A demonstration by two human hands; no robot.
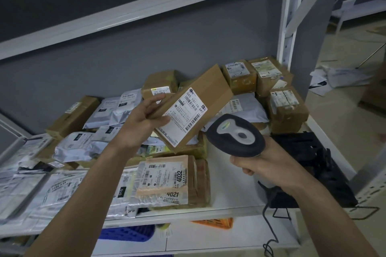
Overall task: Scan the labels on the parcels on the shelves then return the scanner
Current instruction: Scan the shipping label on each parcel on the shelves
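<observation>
On the left, the person's left hand [146, 117] is gripping a cardboard parcel [194, 106] by its near-left end, lifting it clear of the heap of parcels on the shelf [234, 198]. Its long axis is running up and away to the right, and the label [184, 115] is facing up toward the viewer. Just to the right and slightly lower, the right hand [263, 165] is curling round the handle of the scanner [236, 134]. The scanner's head is sitting just beside the label's barcode end, seemingly aimed at it.
</observation>
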